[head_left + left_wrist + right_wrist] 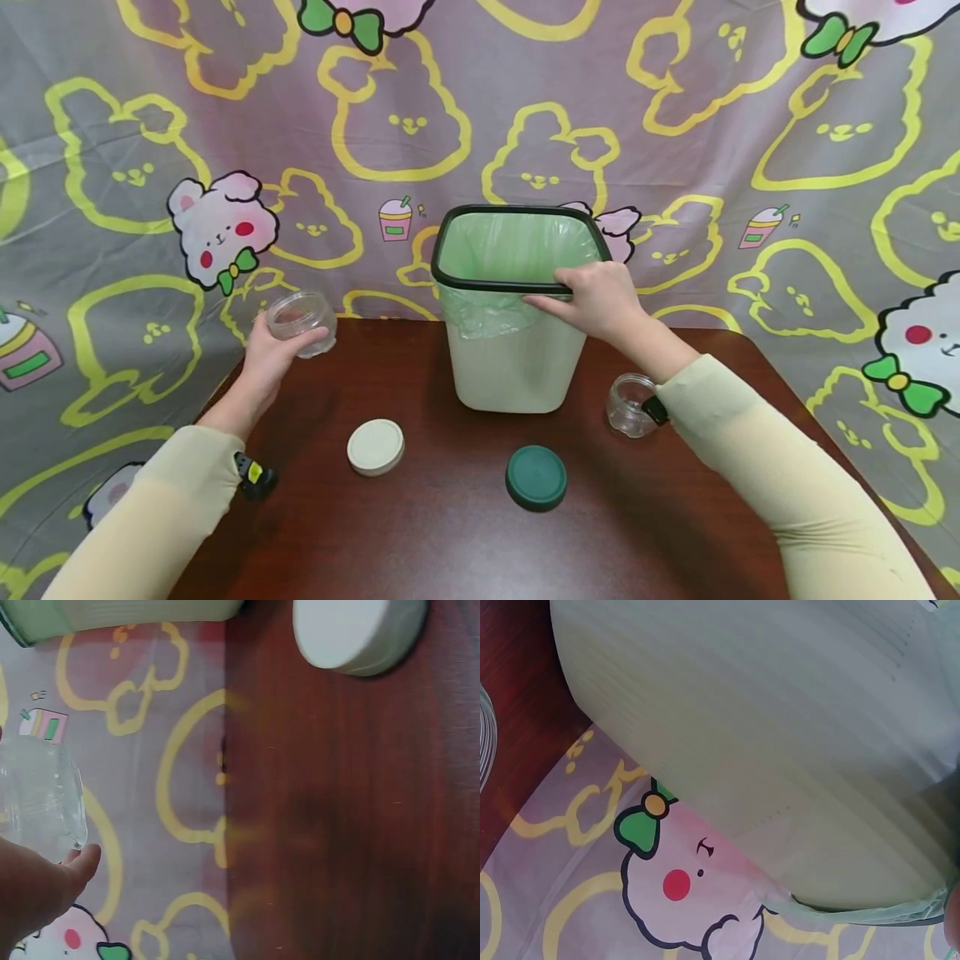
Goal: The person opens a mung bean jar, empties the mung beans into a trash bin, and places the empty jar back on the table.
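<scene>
My left hand holds a clear jar without a lid above the table's left side. In the left wrist view the thumb lies along the side of the jar. My right hand grips the black rim of a pale trash can at its front right corner. A light green bag lines the can and folds over under the rim. The right wrist view shows mostly the can's wall; the hand is barely visible there at the right edge.
A cream lid lies on the brown table at the left, and a dark green lid lies in front of the can. A second clear jar stands right of the can, near my right forearm. A patterned curtain hangs behind.
</scene>
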The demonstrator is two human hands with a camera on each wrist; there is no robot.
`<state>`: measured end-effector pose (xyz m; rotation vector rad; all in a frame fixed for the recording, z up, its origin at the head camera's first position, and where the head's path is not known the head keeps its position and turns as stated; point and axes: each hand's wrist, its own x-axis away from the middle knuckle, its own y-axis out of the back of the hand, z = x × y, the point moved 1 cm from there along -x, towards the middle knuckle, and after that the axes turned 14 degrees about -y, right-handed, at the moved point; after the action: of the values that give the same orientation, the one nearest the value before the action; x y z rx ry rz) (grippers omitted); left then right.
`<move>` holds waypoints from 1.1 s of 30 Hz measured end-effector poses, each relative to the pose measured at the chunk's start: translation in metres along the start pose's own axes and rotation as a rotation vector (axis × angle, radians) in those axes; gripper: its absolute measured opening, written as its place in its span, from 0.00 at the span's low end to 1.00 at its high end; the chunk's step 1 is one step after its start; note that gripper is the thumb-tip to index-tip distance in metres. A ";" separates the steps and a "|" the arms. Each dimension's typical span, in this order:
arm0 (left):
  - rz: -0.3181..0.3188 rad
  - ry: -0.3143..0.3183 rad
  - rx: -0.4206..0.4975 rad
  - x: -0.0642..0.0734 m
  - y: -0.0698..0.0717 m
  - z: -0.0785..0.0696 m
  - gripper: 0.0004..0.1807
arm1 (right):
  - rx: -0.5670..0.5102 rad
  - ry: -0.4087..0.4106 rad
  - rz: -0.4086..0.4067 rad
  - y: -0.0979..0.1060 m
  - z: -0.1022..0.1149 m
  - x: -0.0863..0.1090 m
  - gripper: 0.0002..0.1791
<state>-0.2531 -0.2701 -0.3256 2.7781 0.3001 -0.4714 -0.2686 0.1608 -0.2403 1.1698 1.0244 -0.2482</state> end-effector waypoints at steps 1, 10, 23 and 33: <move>0.003 0.002 -0.007 0.001 -0.001 0.004 0.49 | 0.001 0.000 -0.002 0.000 0.000 0.000 0.37; 0.014 0.093 -0.064 0.011 -0.005 0.034 0.54 | 0.004 0.006 -0.023 0.000 0.000 0.000 0.37; 0.081 0.160 -0.131 0.023 -0.015 0.063 0.57 | -0.005 0.012 -0.016 -0.001 0.000 0.000 0.35; 0.113 0.199 -0.061 0.030 -0.022 0.073 0.55 | -0.004 0.002 -0.014 -0.001 0.001 0.001 0.35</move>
<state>-0.2520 -0.2697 -0.4073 2.7667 0.1962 -0.1555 -0.2683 0.1603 -0.2418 1.1599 1.0341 -0.2558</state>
